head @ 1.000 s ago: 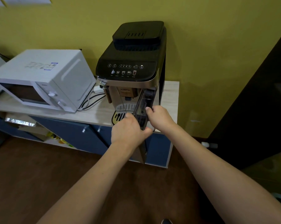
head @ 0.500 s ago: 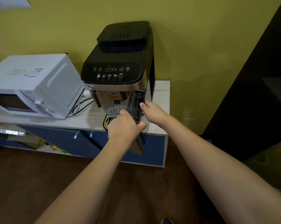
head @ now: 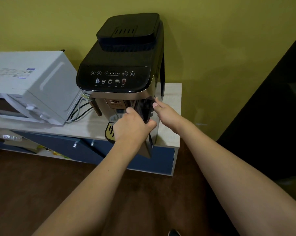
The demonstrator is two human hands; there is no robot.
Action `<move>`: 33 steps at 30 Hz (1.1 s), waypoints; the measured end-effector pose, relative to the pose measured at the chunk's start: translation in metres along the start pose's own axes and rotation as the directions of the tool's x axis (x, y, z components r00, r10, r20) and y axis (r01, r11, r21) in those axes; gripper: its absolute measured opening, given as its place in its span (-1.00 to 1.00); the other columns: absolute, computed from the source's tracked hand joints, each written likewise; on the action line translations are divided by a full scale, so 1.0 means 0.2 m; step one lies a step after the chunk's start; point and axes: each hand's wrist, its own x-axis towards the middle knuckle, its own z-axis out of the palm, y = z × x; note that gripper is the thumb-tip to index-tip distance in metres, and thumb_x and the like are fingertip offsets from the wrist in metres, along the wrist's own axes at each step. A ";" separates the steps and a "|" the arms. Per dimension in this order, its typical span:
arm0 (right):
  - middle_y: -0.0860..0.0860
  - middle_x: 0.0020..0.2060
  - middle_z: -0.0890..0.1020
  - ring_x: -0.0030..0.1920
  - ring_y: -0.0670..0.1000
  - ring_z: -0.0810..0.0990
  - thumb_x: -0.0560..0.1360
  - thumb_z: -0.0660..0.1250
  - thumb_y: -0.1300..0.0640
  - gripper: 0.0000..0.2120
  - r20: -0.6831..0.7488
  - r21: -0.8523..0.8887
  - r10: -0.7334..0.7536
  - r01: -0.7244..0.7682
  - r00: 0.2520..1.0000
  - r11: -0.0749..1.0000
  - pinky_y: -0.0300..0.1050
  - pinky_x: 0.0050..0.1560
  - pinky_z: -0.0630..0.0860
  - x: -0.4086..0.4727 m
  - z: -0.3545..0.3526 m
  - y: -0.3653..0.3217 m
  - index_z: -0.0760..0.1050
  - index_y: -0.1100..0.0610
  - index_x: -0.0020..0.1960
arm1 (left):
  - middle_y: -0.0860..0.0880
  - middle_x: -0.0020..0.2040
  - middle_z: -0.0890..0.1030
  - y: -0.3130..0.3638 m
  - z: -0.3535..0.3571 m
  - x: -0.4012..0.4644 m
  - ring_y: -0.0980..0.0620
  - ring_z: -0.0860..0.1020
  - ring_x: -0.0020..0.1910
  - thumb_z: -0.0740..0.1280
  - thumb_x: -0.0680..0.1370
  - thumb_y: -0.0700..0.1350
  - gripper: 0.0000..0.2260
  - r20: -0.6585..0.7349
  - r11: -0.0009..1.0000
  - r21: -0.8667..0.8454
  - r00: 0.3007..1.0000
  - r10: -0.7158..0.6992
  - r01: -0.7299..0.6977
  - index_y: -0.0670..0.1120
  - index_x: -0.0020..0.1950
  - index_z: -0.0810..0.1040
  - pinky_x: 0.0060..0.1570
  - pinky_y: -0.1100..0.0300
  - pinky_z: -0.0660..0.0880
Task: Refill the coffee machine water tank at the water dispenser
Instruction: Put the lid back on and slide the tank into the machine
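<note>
Two bare forearms reach forward from the bottom edge. The left hand [head: 132, 126] is curled around the dark front edge of the water tank [head: 146, 113], thumb pressed on its right side, gripping it. The right hand [head: 167, 113] lies flat along the tank's right side, fingers [head: 155, 103] extended and touching it, not closed around anything. The tank sits in the right front corner of the one coffee machine [head: 123, 65]. The machine stands on a pale counter [head: 171, 116], beside one white microwave [head: 31, 84], before a yellow wall [head: 212, 48].
</note>
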 end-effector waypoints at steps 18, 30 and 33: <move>0.06 0.39 0.49 0.39 0.07 0.44 0.61 0.21 -0.05 -0.55 0.080 -0.120 -0.015 0.024 0.997 0.993 0.08 0.45 0.34 0.08 -0.12 -0.07 0.40 0.11 0.44 | -0.05 -0.14 0.49 -0.02 0.03 0.05 -0.07 0.43 -0.22 0.25 0.48 0.25 -0.54 -0.024 0.999 -0.030 0.999 0.028 -0.029 -0.12 0.07 0.32 -0.32 0.11 0.30; 0.12 0.22 0.59 0.13 0.13 0.62 0.62 0.28 0.04 -0.78 -0.040 -0.179 0.057 -0.063 0.998 0.982 0.12 0.27 0.53 -0.03 -0.02 -0.16 0.51 0.12 0.19 | 0.00 -0.20 0.43 -0.21 0.11 -0.12 -0.04 0.43 -0.18 0.24 0.47 0.31 -0.49 -0.064 0.966 -0.227 0.991 0.114 -0.126 -0.12 0.10 0.37 -0.38 0.14 0.33; 0.21 0.21 0.57 0.04 0.17 0.63 0.60 0.31 0.06 -0.68 -0.072 -0.137 0.055 -0.064 0.996 0.988 0.14 0.21 0.57 -0.03 -0.01 -0.16 0.48 0.24 0.26 | 0.00 -0.22 0.44 -0.22 0.13 -0.14 -0.04 0.48 -0.20 0.28 0.46 0.29 -0.51 -0.080 0.949 -0.286 0.990 0.114 -0.133 -0.12 0.05 0.36 -0.48 0.18 0.28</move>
